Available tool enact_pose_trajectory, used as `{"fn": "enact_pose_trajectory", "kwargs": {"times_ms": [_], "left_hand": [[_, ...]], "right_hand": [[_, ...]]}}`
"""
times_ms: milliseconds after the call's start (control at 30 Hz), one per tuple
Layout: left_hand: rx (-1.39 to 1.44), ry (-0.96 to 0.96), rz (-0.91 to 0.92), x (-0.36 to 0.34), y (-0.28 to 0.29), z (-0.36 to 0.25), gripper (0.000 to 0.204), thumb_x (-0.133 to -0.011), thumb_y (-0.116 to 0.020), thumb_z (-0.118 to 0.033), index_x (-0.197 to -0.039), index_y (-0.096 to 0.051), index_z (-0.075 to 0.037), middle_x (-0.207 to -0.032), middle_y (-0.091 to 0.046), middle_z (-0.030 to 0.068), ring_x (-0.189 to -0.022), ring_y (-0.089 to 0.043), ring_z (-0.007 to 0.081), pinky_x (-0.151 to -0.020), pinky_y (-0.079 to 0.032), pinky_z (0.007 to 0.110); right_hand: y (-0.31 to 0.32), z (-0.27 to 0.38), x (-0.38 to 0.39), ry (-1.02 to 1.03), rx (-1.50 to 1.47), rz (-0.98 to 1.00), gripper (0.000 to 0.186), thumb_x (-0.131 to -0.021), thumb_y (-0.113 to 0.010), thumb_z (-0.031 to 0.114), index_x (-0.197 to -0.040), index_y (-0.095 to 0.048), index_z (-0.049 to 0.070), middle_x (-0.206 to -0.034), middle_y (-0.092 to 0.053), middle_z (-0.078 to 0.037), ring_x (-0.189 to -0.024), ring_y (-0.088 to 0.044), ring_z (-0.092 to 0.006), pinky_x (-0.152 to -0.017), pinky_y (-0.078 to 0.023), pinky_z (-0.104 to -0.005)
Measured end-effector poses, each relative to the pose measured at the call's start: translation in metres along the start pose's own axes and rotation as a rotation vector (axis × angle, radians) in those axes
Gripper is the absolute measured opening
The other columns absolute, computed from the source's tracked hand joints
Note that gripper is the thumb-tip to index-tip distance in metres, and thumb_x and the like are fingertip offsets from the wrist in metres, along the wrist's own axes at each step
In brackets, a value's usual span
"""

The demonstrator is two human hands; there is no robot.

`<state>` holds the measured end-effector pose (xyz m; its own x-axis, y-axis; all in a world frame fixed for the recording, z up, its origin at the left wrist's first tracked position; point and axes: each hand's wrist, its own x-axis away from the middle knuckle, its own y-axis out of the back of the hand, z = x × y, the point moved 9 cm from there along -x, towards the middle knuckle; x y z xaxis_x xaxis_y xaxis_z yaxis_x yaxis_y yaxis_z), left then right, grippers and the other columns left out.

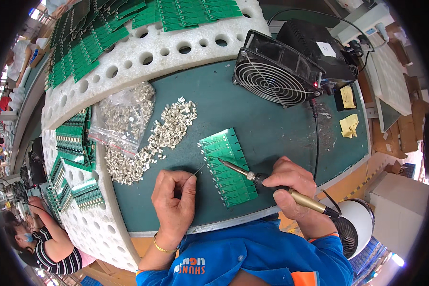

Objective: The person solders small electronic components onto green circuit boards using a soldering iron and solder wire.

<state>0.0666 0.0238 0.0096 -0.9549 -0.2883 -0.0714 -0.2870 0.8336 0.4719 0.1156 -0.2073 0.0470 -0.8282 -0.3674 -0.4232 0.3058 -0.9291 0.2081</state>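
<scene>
Head view: left grip (175,200) pinches solder wire (198,169); right grip (293,183) clasps a soldering iron (247,175) over a green circuit-board panel (231,183).

From above and just behind the left grip (175,198) and right grip (292,183), the one head view looks steeply down at close range, its fisheye spread reaching past them across the bench (207,90).

- Circuit board (231,177): green, fine line pattern.
- Soldering iron (258,179): gold handle, black grip.
- Small parts (171,126), left: silvery white.
- Tabletop (281,126): dark green.
- Fan (277,71), far right: black, silver ringed grille.
</scene>
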Motion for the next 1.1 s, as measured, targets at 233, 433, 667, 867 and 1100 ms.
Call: {"fn": "enact_pose_trajectory", "kwargs": {"times_ms": [233,433,667,867,1100], "left_hand": [[-0.054,-0.034,0.015,0.005,0.001,-0.002,0.015,-0.088,-0.072,-0.003,-0.085,-0.057,-0.001,-0.078,-0.052,0.0002,-0.065,-0.047,0.0058,-0.057,-0.039,0.02],[0.037,0.073,-0.009,0.009,0.007,0.02,0.016,-0.088,-0.072,-0.003,-0.085,-0.056,-0.001,-0.077,-0.052,0.003,-0.061,-0.046,0.0098,-0.054,-0.039,0.024],[0.039,0.038,-0.059,0.012,0.009,0.022,0.016,-0.091,-0.068,-0.004,-0.088,-0.053,-0.002,-0.078,-0.052,0.0048,-0.06,-0.044,0.0104,-0.053,-0.037,0.024],[-0.007,-0.015,-0.058,0.011,0.009,0.018,0.014,-0.093,-0.065,-0.005,-0.089,-0.052,-0.002,-0.081,-0.05,0.0043,-0.061,-0.043,0.0089,-0.053,-0.036,0.022],[-0.064,-0.062,-0.035,0.01,0.005,0.011,0.015,-0.095,-0.064,-0.007,-0.09,-0.051,-0.002,-0.082,-0.049,0.0042,-0.062,-0.044,0.0075,-0.053,-0.036,0.021]], "right_hand": [[-0.001,0.006,0.006,0.026,0.007,-0.026,0.022,-0.092,-0.067,0.023,-0.094,-0.067,0.001,-0.073,-0.064,-0.009,-0.056,-0.053,-0.021,-0.056,-0.043,-0.0339],[0.003,-0.001,0.002,0.053,-0.03,-0.03,0.022,-0.092,-0.065,0.022,-0.094,-0.066,0.0,-0.068,-0.06,-0.008,-0.053,-0.052,-0.0209,-0.055,-0.041,-0.0344],[0.006,-0.013,0.002,0.06,-0.103,-0.059,0.025,-0.092,-0.062,0.024,-0.097,-0.066,-0.001,-0.067,-0.058,-0.008,-0.053,-0.051,-0.0208,-0.053,-0.04,-0.0356],[0.007,-0.016,0.002,0.052,-0.115,-0.061,0.028,-0.094,-0.061,0.027,-0.098,-0.066,-0.001,-0.067,-0.057,-0.007,-0.053,-0.052,-0.0203,-0.053,-0.04,-0.0358],[0.007,-0.016,-0.001,0.04,-0.123,-0.069,0.031,-0.096,-0.06,0.03,-0.098,-0.066,-0.001,-0.066,-0.057,-0.007,-0.052,-0.051,-0.0201,-0.053,-0.04,-0.0352]]}}
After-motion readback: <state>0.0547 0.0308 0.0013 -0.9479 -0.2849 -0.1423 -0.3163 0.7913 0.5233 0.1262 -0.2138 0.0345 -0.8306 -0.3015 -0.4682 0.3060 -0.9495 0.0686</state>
